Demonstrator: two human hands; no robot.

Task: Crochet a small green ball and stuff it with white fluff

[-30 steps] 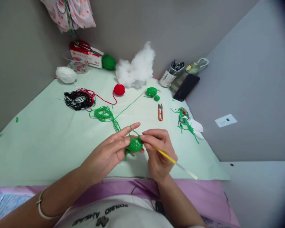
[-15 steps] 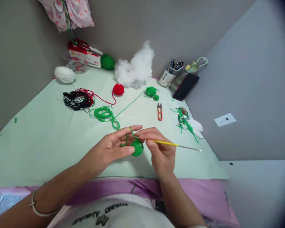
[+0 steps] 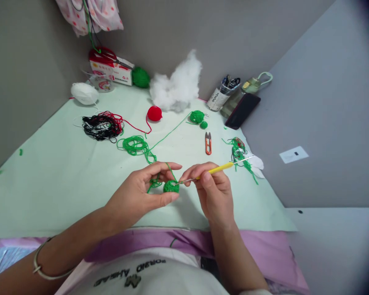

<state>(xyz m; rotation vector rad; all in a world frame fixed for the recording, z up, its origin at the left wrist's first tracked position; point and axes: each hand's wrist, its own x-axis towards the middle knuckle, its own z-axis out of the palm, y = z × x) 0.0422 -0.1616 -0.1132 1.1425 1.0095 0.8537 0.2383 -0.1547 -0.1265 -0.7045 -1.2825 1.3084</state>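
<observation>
Between the thumb and fingers of my left hand (image 3: 143, 186) is a small round green crochet piece (image 3: 171, 187). Green yarn runs from the piece up over my left index finger, and more of it loops behind the fingers. My right hand (image 3: 213, 184) grips a crochet hook (image 3: 221, 167) by its yellow handle, pen-like. The hook's thin metal end points left and meets the top of the piece; whether its tip is in a stitch I cannot tell. A loose tangle of green yarn (image 3: 135, 145) lies just beyond my left hand.
Orange thread snips (image 3: 208, 144) lie beyond my right hand. Farther back are a red yarn ball (image 3: 154, 114), a green ball (image 3: 197, 116), white stuffing (image 3: 176, 88) and black yarn (image 3: 100, 127). Yarn scraps (image 3: 240, 153) lie at right, near a leaning phone (image 3: 242, 111) and a pen cup (image 3: 219, 98).
The crochet piece has tilted and shifted slightly left in my left hand. My right hand has turned the hook, so its rear end now points up and right and its front end reaches the piece.
</observation>
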